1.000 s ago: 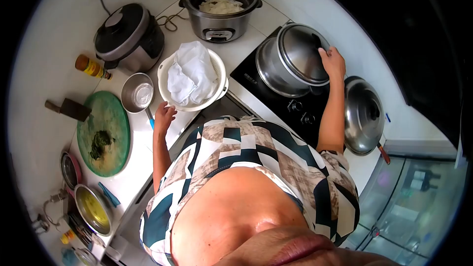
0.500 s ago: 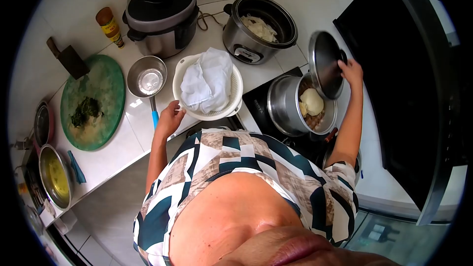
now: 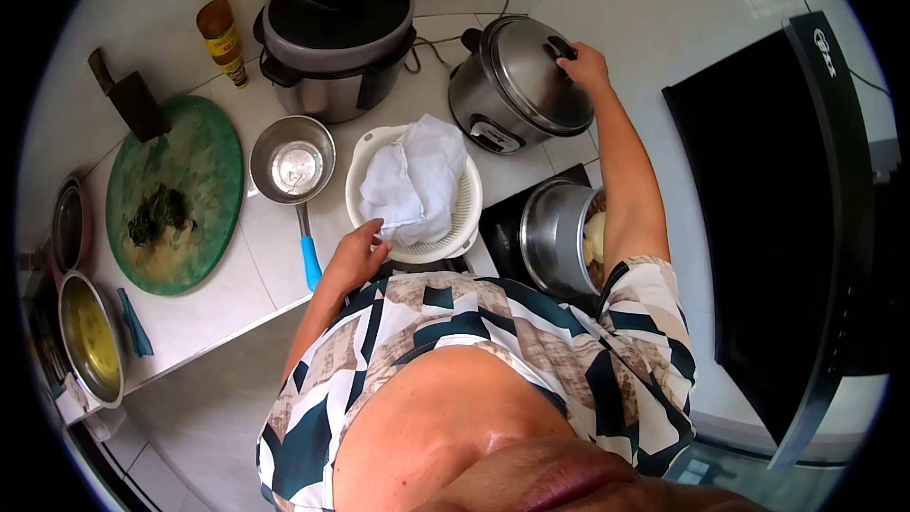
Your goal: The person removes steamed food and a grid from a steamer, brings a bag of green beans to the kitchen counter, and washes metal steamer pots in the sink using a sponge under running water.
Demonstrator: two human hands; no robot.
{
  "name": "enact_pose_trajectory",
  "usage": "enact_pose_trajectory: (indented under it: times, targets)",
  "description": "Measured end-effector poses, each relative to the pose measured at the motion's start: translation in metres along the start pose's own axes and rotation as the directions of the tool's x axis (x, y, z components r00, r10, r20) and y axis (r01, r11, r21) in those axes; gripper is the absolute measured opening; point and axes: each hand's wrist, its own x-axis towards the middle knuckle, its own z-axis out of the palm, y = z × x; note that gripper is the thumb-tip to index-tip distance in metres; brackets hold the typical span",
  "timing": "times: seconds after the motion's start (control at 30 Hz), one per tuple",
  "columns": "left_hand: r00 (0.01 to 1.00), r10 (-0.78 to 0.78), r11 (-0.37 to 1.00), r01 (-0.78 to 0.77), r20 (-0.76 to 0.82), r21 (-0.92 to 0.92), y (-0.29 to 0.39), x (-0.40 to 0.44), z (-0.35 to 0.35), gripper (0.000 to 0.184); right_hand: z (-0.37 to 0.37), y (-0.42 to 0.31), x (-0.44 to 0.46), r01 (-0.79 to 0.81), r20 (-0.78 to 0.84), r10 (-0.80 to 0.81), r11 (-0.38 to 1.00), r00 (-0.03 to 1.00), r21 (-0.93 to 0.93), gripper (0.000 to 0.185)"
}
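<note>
My right hand (image 3: 586,68) grips the black knob of a round metal lid (image 3: 531,66), which lies over the top of the steel rice cooker (image 3: 474,114). Below it on the black cooktop stands a metal pot (image 3: 559,239), uncovered, with pale and brown food partly hidden by my right arm. At the near rim of the white colander (image 3: 470,218) is my left hand (image 3: 356,254), its fingers loosely bent and apart, holding nothing. A white cloth (image 3: 417,180) lies in the colander.
A small pan (image 3: 294,166) with a blue handle is left of the colander. Behind it stands a large cooker (image 3: 336,47). Further left are a green board (image 3: 190,218) with chopped greens, a cleaver (image 3: 138,106), a bottle (image 3: 223,43) and a bowl of yellow liquid (image 3: 93,341). A range hood (image 3: 768,209) hangs at right.
My right hand has lifted the lid off the pot on the cooktop and carried it over to the rice cooker. The view has turned. My left hand has stayed near the colander.
</note>
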Motion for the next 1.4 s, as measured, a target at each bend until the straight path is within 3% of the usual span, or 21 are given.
enact_pose_trajectory:
  times: [0.1,0.2,0.47,0.57,0.7,0.8,0.9,0.93,1.07,1.17,1.23,1.33,1.4]
  targets:
    - [1.000,0.014,0.999,-0.015,0.017,0.040,-0.006,-0.012,0.008,0.044,0.004,0.011,-0.007,-0.007,-0.081,0.006,1.000,0.997,-0.016,0.042]
    - [0.998,0.051,0.996,-0.053,0.026,0.067,-0.009,-0.017,0.008,0.044,0.001,0.017,-0.009,-0.068,-0.033,0.068,0.998,0.997,0.001,0.041]
    - [0.992,0.110,0.987,-0.116,0.061,0.114,0.006,0.003,-0.009,0.040,0.000,0.011,-0.015,-0.038,-0.195,0.028,0.998,0.980,-0.050,0.044]
    - [0.990,0.095,0.989,-0.106,0.107,0.104,0.014,0.009,-0.015,0.041,-0.006,0.007,-0.016,-0.045,-0.135,0.040,0.998,0.990,-0.032,0.046]
    - [0.983,0.111,0.987,-0.127,0.149,0.098,0.011,0.018,-0.007,0.042,-0.006,0.018,-0.008,0.139,-0.209,-0.112,0.983,0.971,0.119,0.050]
    - [0.981,-0.017,0.998,0.003,0.195,0.069,0.022,0.023,-0.007,0.041,-0.010,0.043,-0.017,0.169,-0.342,-0.065,0.943,0.937,0.285,0.047]
    - [0.984,0.113,0.991,-0.122,0.140,0.052,0.007,0.032,-0.001,0.041,-0.041,0.081,-0.070,0.235,-0.286,-0.105,0.850,0.953,0.471,0.044]
    - [0.985,0.087,0.994,-0.096,0.152,0.052,0.006,0.035,-0.002,0.039,-0.059,0.087,-0.096,0.174,-0.246,-0.074,0.894,0.967,0.413,0.037]
    - [0.989,-0.001,1.000,0.000,0.149,0.003,-0.010,0.049,-0.006,0.041,-0.090,0.163,-0.188,-0.065,-0.174,0.172,0.867,0.970,0.494,0.039]
    - [0.987,-0.046,0.999,0.047,0.152,-0.005,0.002,0.056,-0.009,0.041,-0.082,0.245,-0.253,-0.398,-0.004,0.462,0.770,0.887,0.499,0.040]
    - [0.987,-0.070,0.996,0.062,0.142,0.061,0.014,0.057,-0.008,0.041,-0.067,0.270,-0.290,-0.515,0.038,0.552,0.749,0.833,0.417,0.042]
    - [0.987,-0.059,0.996,0.048,0.151,0.073,0.025,0.061,-0.001,0.042,-0.021,0.312,-0.328,-0.592,0.175,0.584,0.667,0.793,0.453,0.053]
    - [0.988,0.013,0.992,-0.032,0.154,0.123,0.032,0.063,0.006,0.042,0.000,0.307,-0.329,-0.581,0.116,0.578,0.749,0.808,0.318,0.067]
